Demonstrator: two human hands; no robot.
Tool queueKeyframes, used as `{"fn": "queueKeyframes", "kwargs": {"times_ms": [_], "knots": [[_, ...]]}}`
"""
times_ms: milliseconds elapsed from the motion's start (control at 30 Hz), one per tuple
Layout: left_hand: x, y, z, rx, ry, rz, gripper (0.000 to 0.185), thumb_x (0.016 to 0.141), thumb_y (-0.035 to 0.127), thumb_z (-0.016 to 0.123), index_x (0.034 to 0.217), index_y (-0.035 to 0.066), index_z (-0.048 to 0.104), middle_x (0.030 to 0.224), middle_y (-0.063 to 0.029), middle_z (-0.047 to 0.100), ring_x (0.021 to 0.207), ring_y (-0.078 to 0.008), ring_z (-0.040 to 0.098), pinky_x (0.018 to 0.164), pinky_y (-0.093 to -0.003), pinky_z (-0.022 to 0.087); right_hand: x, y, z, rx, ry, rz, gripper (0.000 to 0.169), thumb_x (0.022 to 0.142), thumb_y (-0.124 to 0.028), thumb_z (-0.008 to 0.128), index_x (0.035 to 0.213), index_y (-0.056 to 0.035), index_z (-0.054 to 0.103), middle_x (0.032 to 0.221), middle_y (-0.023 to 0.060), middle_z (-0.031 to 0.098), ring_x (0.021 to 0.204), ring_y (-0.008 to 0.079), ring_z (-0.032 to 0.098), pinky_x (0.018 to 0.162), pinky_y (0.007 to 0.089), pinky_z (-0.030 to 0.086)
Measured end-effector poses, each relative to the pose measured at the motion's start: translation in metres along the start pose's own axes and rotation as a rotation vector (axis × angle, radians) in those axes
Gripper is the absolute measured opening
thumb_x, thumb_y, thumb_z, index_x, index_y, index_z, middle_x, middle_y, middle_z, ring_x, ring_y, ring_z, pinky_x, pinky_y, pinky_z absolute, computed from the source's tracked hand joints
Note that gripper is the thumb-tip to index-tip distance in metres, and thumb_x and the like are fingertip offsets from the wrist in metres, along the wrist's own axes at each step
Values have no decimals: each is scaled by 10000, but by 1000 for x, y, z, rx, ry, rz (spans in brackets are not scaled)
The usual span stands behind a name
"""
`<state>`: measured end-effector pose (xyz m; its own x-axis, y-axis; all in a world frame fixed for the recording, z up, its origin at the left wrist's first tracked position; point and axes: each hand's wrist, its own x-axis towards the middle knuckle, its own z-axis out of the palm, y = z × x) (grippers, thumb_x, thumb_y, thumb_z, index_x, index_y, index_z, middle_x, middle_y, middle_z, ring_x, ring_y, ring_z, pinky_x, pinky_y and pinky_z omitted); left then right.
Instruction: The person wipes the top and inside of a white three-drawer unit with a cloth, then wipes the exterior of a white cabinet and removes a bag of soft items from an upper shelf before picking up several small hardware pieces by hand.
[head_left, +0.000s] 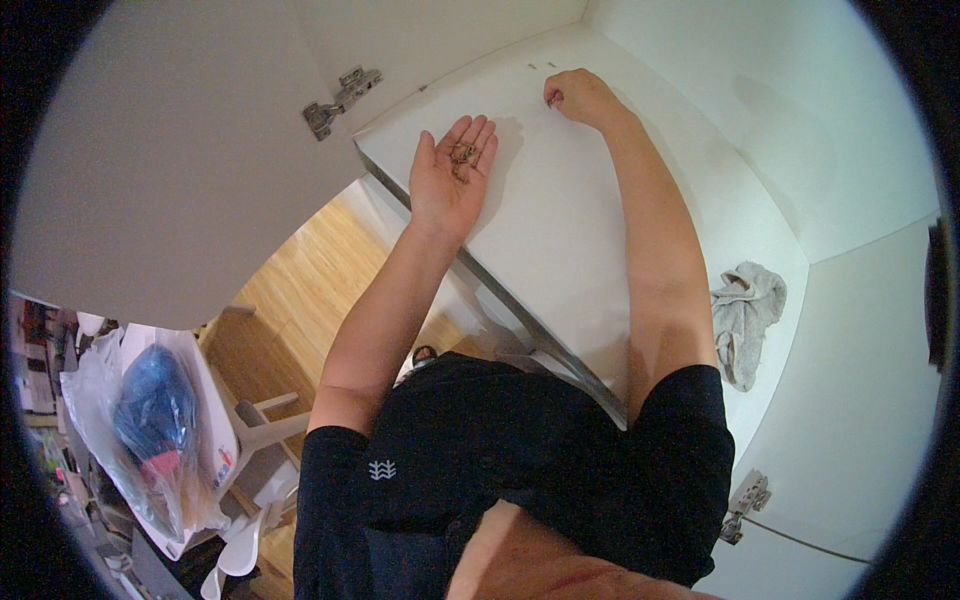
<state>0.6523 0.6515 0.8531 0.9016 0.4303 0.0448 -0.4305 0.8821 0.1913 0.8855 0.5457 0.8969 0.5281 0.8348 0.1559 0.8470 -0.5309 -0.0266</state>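
My left hand (450, 180) is turned palm up over the front edge of a white cabinet board (555, 225). Several small metal screws (463, 159) lie in a loose heap on its palm and fingers. Farther in, my right hand (585, 96) is low over the board with its fingers curled together. A small dark piece (553, 100), which looks like a screw, shows between its thumb and fingertips. Just beyond that hand, two small screws (541, 66) rest on the board near the back.
An open cabinet door (165, 150) with a metal hinge (337, 101) is at left. A grey cloth (750, 322) lies by the right wall, and another hinge (746, 506) sits lower right. A plastic bag with blue contents (157, 405) lies on a white chair (225, 427) over wood flooring.
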Motion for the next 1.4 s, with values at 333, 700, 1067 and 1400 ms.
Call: {"fn": "queueKeyframes", "kwargs": {"times_ms": [333, 700, 1067, 1400], "knots": [[1, -1, -1, -16, 12, 2, 586, 999, 360, 230, 1318, -129, 267, 1382, -290, 307, 1316, -375, 301, 1111, -448, 269, -4, 1, 0, -59, 78, 27, 198, 803, -64, 562, 965, -126, 658, 973, 90, 663, 952, 273, 610, 824, 395, 485], [0, -3, 2, 29, 48, -4, 588, 997, 381, 218, 1288, -119, 323, 1347, -278, 357, 1287, -367, 343, 1092, -459, 297, -1, -60, -41, 120, 215, -317, 169, 777, -98, 577, 917, -85, 671, 927, 110, 652, 869, 291, 618, 778, 405, 487], [19, 11, -54, -229, -312, -105, 502, 989, 364, 279, 1248, -54, 383, 1235, -175, 469, 1178, -292, 452, 1006, -430, 368, -28, -148, -42, 159, -52, -499, 161, 762, -134, 601, 905, -79, 649, 820, 106, 642, 832, 299, 605, 724, 390, 476], [1, -1, -1, 0, 18, -37, 570, 999, 390, 233, 1249, -107, 355, 1321, -260, 381, 1263, -339, 377, 1087, -420, 326, -2, -36, -25, -103, 118, -29, 178, 786, -211, 602, 889, -85, 674, 899, 117, 666, 834, 315, 633, 758, 425, 509]]}}
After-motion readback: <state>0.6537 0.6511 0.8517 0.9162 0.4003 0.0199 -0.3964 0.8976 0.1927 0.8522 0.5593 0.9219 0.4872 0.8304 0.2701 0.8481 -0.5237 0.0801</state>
